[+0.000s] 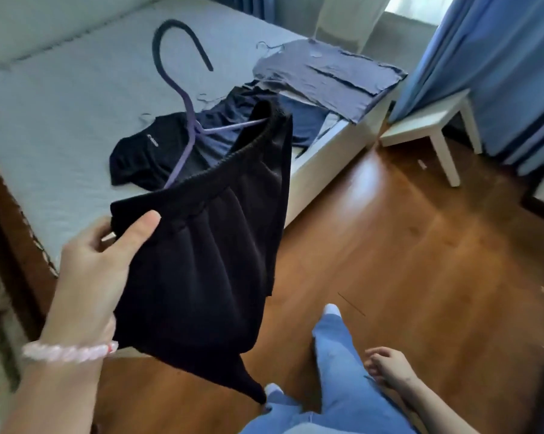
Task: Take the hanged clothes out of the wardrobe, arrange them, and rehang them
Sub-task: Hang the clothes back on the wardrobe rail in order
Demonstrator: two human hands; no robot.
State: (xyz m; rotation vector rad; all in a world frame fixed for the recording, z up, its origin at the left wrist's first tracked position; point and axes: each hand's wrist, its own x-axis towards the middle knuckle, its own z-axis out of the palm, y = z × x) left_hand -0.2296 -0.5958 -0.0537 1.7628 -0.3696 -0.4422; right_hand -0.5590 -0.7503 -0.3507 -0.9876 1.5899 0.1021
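A black gathered garment (201, 245) with an elastic waistband hangs tilted on a thin purple hanger (186, 108) with a black hook, held up beside the bed (45, 104). On the bed lie a black T-shirt (139, 155) with a small white logo, dark navy pieces (233, 104) and, at the far corner, a flat grey-blue ribbed garment (327, 73).

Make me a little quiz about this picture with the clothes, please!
1. Which hand holds the black garment on the purple hanger? A) the left hand B) the right hand C) both hands
2. True or false: the right hand grips a shirt.
3. Fill in the gap: the black T-shirt lies on the ____.
Key: 1 is A. 2 is false: the right hand is open and holds nothing. 3 is the bed.
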